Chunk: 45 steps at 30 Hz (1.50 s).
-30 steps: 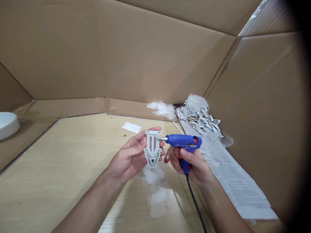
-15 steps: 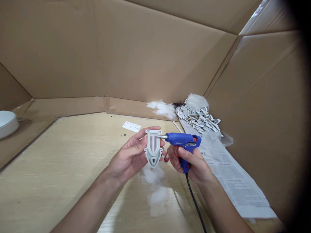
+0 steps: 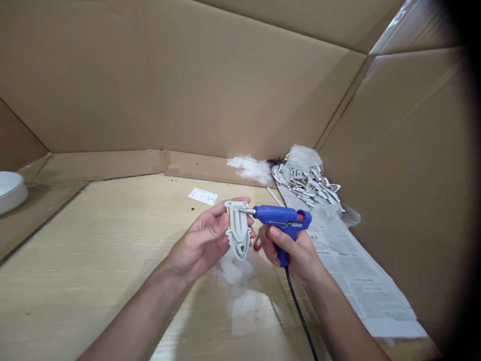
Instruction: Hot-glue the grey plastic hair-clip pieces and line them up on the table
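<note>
My left hand grips a small white layered ornament piece with a pointed lower end, held upright above the table. Its thumb presses on the left edge while the other fingers support it from behind. In my right hand is a blue glue gun, fingers wrapped round its handle near the trigger. The metal nozzle points left and lies over the upper part of the ornament piece; whether it touches I cannot tell. A black cord runs down from the handle.
A pile of similar white pieces lies on newspaper at the right. White fluffy stuffing sits at the back, with more thin white sheets below my hands. A printed card, red loop and white round container are around. Cardboard walls enclose the table.
The ornament piece has turned slightly, showing more of its left side edge. The glue gun has shifted a little to the left, its nozzle further over the piece.
</note>
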{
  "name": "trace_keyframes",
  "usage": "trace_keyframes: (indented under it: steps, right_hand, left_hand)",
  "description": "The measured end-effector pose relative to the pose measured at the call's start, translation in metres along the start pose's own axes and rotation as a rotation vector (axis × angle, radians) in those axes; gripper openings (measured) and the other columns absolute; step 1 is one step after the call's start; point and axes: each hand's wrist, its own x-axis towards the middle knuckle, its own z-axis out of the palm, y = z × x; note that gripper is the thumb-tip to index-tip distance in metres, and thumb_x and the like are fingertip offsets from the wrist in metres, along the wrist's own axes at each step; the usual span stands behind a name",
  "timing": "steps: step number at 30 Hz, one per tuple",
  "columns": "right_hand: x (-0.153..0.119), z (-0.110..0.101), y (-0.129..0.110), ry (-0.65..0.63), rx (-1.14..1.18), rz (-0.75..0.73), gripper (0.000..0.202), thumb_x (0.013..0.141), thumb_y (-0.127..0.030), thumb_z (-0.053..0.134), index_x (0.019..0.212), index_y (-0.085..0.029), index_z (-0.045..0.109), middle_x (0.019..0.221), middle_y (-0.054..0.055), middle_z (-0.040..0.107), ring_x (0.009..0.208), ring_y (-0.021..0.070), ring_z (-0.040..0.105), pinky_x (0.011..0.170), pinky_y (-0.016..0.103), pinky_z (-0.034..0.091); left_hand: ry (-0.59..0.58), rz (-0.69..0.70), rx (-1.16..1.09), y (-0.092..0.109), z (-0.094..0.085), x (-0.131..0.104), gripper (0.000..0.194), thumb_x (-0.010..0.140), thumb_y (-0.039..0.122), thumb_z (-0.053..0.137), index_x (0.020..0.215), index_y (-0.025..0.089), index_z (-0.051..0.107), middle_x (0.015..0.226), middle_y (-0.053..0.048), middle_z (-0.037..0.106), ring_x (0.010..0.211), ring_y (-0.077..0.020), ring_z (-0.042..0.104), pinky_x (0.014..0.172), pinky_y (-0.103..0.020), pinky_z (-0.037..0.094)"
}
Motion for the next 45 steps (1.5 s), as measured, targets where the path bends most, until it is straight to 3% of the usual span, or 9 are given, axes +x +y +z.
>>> trace_keyframes:
  steps: [19, 25, 36, 45]
  right_hand:
    - [0.000, -0.002, -0.001, 0.029, -0.081, 0.011, 0.048, 0.096, -0.056, 0.073, 0.071, -0.017, 0.057, 0.057, -0.001, 0.050, 0.051, 0.0102, 0.047, 0.044, 0.023, 0.037]
    - [0.001, 0.002, -0.005, 0.071, -0.095, 0.050, 0.052, 0.089, -0.061, 0.077, 0.071, -0.017, 0.055, 0.056, -0.001, 0.051, 0.047, 0.0086, 0.043, 0.041, 0.021, 0.034]
    - [-0.001, -0.007, 0.007, 0.150, -0.179, 0.056, 0.044, 0.089, -0.055, 0.078, 0.078, -0.018, 0.056, 0.052, -0.004, 0.048, 0.044, 0.0081, 0.041, 0.043, 0.023, 0.034]
    - [0.001, -0.003, 0.002, 0.154, -0.166, 0.056, 0.038, 0.087, -0.050, 0.076, 0.084, -0.018, 0.058, 0.053, -0.006, 0.046, 0.041, 0.0068, 0.039, 0.041, 0.022, 0.031]
  left_hand:
    - [0.025, 0.003, 0.025, -0.001, 0.000, 0.000, 0.047, 0.086, 0.037, 0.079, 0.129, 0.018, 0.071, 0.102, -0.007, 0.078, 0.089, -0.0169, 0.077, 0.082, -0.028, 0.059]
    - [-0.002, -0.002, 0.016, -0.001, -0.001, 0.000, 0.042, 0.090, 0.034, 0.075, 0.129, 0.018, 0.071, 0.102, -0.007, 0.078, 0.088, -0.0158, 0.077, 0.081, -0.027, 0.057]
    - [0.045, -0.024, 0.036, 0.001, 0.004, 0.000, 0.046, 0.084, 0.038, 0.081, 0.125, 0.018, 0.074, 0.097, -0.005, 0.077, 0.084, -0.0164, 0.076, 0.077, -0.027, 0.055]
    - [0.039, -0.016, 0.025, 0.000, 0.002, 0.001, 0.044, 0.085, 0.037, 0.080, 0.124, 0.018, 0.075, 0.098, -0.006, 0.078, 0.084, -0.0162, 0.076, 0.077, -0.027, 0.056]
